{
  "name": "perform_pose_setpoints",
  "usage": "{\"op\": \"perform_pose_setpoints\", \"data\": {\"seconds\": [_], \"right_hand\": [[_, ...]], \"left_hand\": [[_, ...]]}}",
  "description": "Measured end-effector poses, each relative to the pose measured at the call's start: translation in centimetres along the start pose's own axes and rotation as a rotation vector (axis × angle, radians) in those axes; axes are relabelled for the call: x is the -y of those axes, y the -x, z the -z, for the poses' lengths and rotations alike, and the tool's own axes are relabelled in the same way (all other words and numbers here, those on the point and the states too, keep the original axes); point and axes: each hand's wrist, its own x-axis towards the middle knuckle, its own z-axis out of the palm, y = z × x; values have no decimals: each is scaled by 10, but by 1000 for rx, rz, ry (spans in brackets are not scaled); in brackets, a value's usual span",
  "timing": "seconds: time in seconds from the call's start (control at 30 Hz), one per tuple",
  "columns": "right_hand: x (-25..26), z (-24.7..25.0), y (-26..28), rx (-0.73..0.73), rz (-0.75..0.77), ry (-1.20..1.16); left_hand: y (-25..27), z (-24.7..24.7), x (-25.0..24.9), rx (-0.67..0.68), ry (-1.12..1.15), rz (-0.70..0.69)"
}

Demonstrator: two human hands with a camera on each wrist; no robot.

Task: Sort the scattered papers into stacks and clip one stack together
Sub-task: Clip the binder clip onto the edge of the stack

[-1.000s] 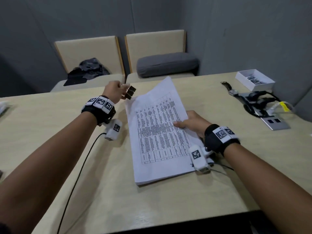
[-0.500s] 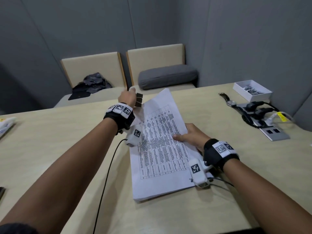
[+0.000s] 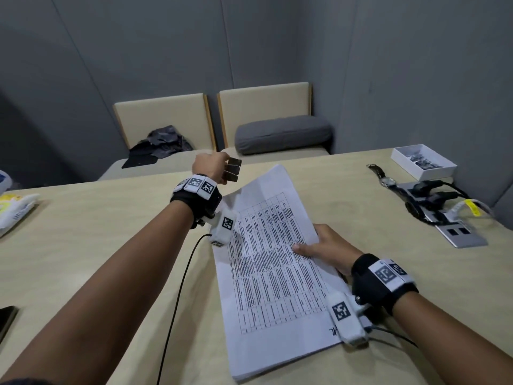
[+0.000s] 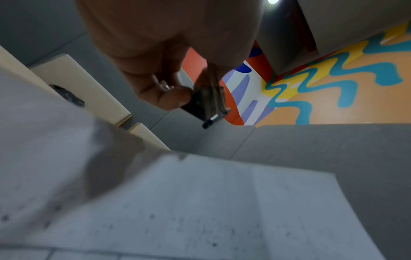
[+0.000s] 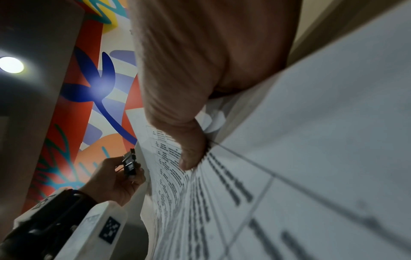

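A thick stack of printed papers [image 3: 272, 259] with a table on its top sheet lies slanted on the beige table [image 3: 97, 245]. My right hand [image 3: 322, 248] grips the stack's right edge, thumb on top, as the right wrist view shows [image 5: 191, 149]. My left hand [image 3: 223, 169] hovers above the stack's far left corner and pinches dark binder clips [image 3: 232, 169] between thumb and fingers. The clips [image 4: 206, 100] stick out past the fingers [image 4: 169, 95] in the left wrist view, over blurred paper [image 4: 200, 202]. They also show [image 5: 129, 164] in the right wrist view.
A white box [image 3: 423, 162] holding more clips sits at the far right, near a wristwatch [image 3: 381, 176] and a power socket with plugs and cables [image 3: 444, 218]. A white packet [image 3: 16, 212] and a dark phone [image 3: 7, 320] lie at the left edge. Two chairs stand behind the table.
My left hand has carried the clips to the right, from beside the stack to over its far left corner. My right hand keeps its hold on the right edge.
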Motion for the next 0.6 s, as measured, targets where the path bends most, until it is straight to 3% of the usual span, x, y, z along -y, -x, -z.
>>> {"op": "perform_pose_setpoints", "data": {"seconds": [0.37, 0.6], "right_hand": [[3, -1, 2, -3, -19, 17], [1, 0, 4, 5, -8, 3]], "left_hand": [[1, -16, 14, -136, -162, -58], [17, -16, 1, -130, -167, -265]]}}
